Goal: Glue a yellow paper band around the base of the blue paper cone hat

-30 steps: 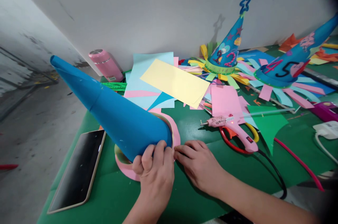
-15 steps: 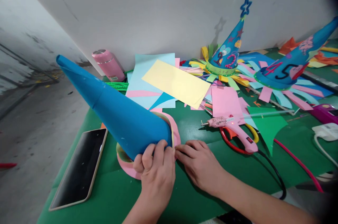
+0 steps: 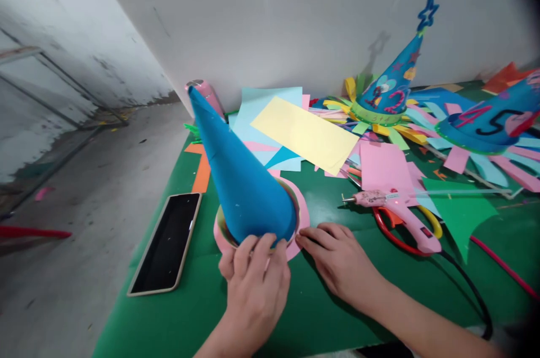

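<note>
A plain blue paper cone hat (image 3: 248, 189) leans slightly left, its wide base set inside a pink paper ring (image 3: 302, 217). A pale yellow-green strip lines the ring's inner side. The fingers of my left hand (image 3: 257, 285) curl over the ring's near edge, against the cone's base; their tips are partly hidden. At the ring's right edge, my right hand (image 3: 341, 259) pinches the pink paper between thumb and fingers, low by the table.
A phone (image 3: 166, 243) lies left near the table edge. Right are a pink glue gun (image 3: 405, 212) with a cord, red-and-yellow-handled scissors (image 3: 379, 229) and a green paper scrap (image 3: 459, 209). Behind are a yellow sheet (image 3: 306, 133), a pink bottle (image 3: 208, 96) and decorated cone hats (image 3: 388, 88).
The blue cone has swung more upright and sits lower in the pink ring. My left hand has slid down from the cone's side to the ring's near edge. The camera view has turned left.
</note>
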Demonstrator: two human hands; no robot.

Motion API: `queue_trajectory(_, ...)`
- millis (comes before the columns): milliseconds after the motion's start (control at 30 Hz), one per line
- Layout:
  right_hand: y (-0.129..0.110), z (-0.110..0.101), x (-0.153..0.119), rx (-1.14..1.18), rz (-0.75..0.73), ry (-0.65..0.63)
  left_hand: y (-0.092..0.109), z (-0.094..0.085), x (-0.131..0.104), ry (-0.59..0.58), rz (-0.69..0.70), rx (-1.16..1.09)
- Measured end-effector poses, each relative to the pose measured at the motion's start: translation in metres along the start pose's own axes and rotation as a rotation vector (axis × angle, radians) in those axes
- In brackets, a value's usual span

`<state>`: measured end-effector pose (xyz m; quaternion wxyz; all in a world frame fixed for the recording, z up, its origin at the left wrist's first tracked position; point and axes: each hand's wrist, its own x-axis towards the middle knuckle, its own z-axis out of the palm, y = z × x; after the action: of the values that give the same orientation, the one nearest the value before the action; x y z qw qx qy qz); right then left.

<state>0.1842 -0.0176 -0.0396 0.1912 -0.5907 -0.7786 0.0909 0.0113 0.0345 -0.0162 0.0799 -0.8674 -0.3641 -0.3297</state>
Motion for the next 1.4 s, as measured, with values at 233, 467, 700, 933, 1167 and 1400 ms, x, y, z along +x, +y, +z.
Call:
queue_trajectory(233,0.000,-0.001,0.001,-0.022,0.016,-0.047,-0.055,-0.022,0.002,-0.103,-0.058,-0.063)
queue_trajectory(467,-0.003,-0.001,0.003,-0.026,0.038,-0.059,-0.075,-0.021,-0.001,-0.348,-0.021,-0.169)
queue_trajectory(700,0.001,0.000,0.003,-0.047,0.035,-0.027,-0.075,-0.026,0.001,-0.407,-0.006,-0.225)
queue_trajectory(933,0.009,-0.005,-0.002,-0.055,0.028,0.050,-0.064,-0.028,-0.003,-0.439,-0.012,-0.255)
queue_trajectory(1167,0.050,-0.041,-0.049,-0.191,0.388,0.470,-0.052,-0.023,-0.006,-0.390,-0.023,-0.266)
queue_trajectory(1400,0.084,-0.049,-0.086,-0.382,0.746,0.355,-0.054,-0.024,-0.009,-0.320,-0.051,-0.233)
